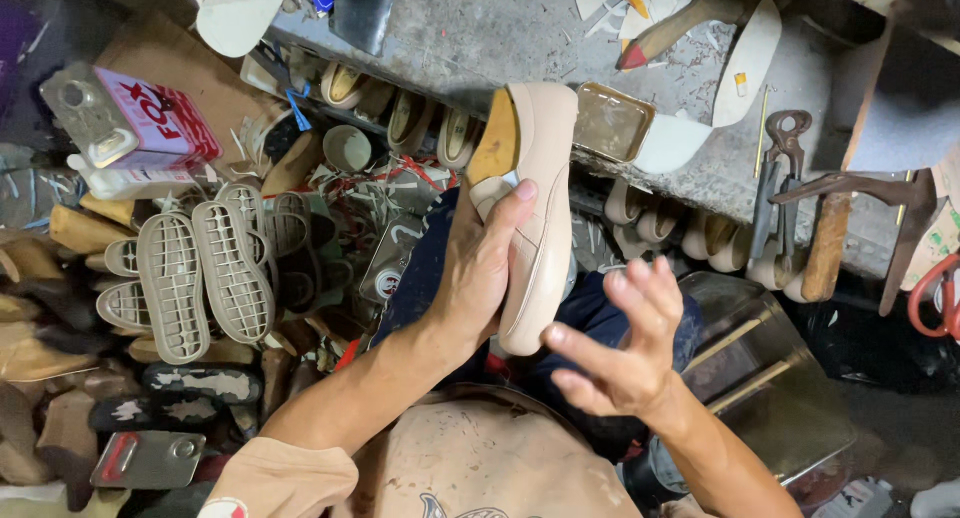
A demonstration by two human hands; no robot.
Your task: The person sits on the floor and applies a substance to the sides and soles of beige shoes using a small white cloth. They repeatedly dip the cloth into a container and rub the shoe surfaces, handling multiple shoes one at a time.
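My left hand (480, 268) grips a beige leather shoe (540, 208) mounted on a yellowish wooden last (495, 138), holding it upright over my lap with the heel end toward the bench. The thumb lies across the upper. My right hand (620, 348) hovers just right of the shoe's toe, fingers spread, holding nothing and slightly blurred.
A grey workbench (470, 28) runs across the top with a shallow metal tray (610, 123), pincers (785, 168), a hammer (835, 228) and red scissors (940, 293). Beige rubber soles (200, 273) and wooden lasts pile at the left. Shoe uppers hang under the bench edge.
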